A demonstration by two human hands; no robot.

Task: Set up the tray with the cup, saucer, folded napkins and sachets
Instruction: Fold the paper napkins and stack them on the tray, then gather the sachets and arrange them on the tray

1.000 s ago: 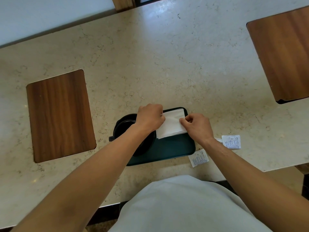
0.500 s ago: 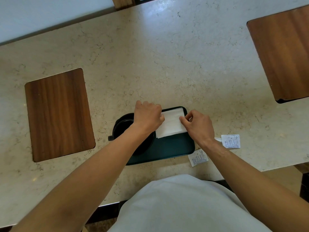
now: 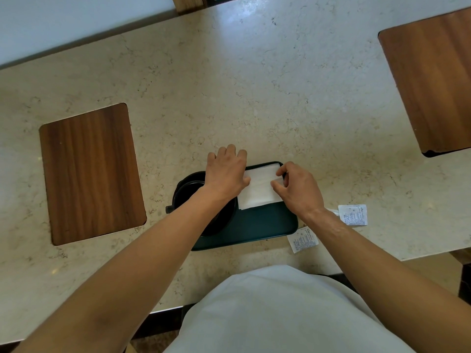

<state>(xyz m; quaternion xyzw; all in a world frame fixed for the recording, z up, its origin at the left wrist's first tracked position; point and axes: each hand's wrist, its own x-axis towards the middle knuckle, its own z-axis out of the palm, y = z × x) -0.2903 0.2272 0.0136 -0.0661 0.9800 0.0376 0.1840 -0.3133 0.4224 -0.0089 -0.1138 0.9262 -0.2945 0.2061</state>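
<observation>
A dark green tray (image 3: 257, 229) lies near the counter's front edge. On its left part stands a black cup on a black saucer (image 3: 190, 192), mostly hidden by my left forearm. A white napkin (image 3: 257, 189) lies on the tray's far right part. My left hand (image 3: 225, 170) rests palm down on the napkin's left edge. My right hand (image 3: 297, 188) pinches its right edge between thumb and fingers. Two white printed sachets lie on the counter right of the tray, one (image 3: 353, 214) behind my right wrist and one (image 3: 302, 241) at the tray's near corner.
The counter is beige marble (image 3: 229, 85) with a wooden inlay panel at the left (image 3: 90, 171) and another at the far right (image 3: 433, 80). The front edge runs just below the tray, with my white-clad torso against it.
Both hands have shifted a little farther away along the napkin. My right hand's fingers now reach the napkin's far right corner. The tray, cup and sachets have not moved.
</observation>
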